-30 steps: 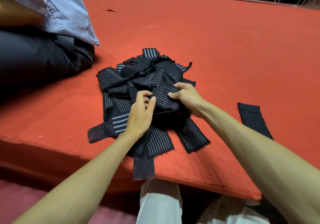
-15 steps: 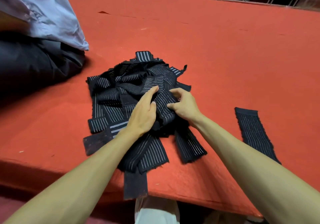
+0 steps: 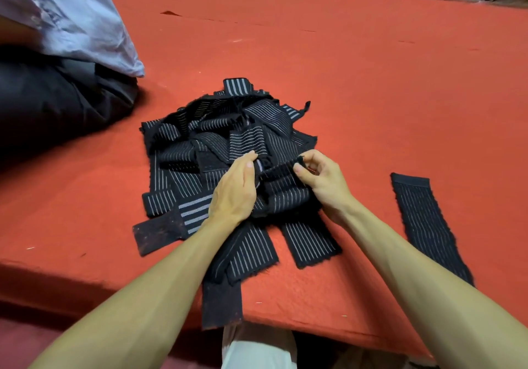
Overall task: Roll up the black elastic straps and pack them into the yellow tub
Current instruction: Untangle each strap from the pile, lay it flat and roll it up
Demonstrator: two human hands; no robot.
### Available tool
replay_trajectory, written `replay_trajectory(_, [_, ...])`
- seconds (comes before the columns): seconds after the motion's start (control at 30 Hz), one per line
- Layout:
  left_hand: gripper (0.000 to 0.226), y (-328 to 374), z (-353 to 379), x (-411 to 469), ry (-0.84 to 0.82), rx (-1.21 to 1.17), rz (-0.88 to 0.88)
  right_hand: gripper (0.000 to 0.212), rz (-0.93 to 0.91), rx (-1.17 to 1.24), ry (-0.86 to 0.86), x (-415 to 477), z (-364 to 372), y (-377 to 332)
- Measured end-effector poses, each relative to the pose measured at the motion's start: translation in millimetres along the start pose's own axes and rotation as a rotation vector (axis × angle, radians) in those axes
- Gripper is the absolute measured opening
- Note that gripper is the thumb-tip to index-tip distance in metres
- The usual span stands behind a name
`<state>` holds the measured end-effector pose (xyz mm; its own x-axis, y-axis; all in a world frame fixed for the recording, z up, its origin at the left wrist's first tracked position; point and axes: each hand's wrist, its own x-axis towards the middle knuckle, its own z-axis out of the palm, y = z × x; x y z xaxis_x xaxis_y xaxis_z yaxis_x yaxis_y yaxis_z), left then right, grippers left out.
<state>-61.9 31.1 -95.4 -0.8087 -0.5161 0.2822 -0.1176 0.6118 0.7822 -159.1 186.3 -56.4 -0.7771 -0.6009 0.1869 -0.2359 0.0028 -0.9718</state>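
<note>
The pile of black elastic straps (image 3: 217, 137) lies on the table (image 3: 371, 83). The right hand (image 3: 323, 180), earlier curled low on it, now pinches a strap (image 3: 281, 168) by its lifted edge. At its 9 o'clock the left hand (image 3: 233, 194) stays flat, fingers released.

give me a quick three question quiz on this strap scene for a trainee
1. True or false: a yellow tub is in view.
2. Which hand pinches the edge of a strap on the pile?
3. The lone strap lies: A on the pile, B apart from the pile, to its right, C on the floor.
Key: 1 false. 2 the right hand. 3 B.
</note>
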Motion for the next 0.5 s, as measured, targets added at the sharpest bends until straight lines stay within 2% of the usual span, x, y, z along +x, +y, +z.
replay_trajectory(0.17, [0.049,11.2,-2.0,-4.5,0.001,0.17,0.028,0.014,0.103,0.319,0.031,-15.9,-30.5,-30.1])
replay_trajectory(0.23, [0.054,25.0,-3.9,-7.5,0.063,0.268,0.113,0.006,0.101,0.369,0.025,-19.5,-41.0,-43.5])
replay_trajectory(0.33, [0.059,56.1,-8.8,-16.0,0.104,0.187,0.301,0.003,0.051,0.466,0.044,-26.6,-48.9,-70.8])
replay_trajectory(0.4, [0.054,77.1,-12.8,-24.3,0.006,0.114,0.445,0.01,0.028,0.535,0.078,-31.0,-51.7,-89.7])
replay_trajectory(0.5, [0.054,101.5,-17.5,-47.1,-0.196,0.169,0.579,0.017,-0.006,0.577,0.134,-40.0,-61.8,-113.4])
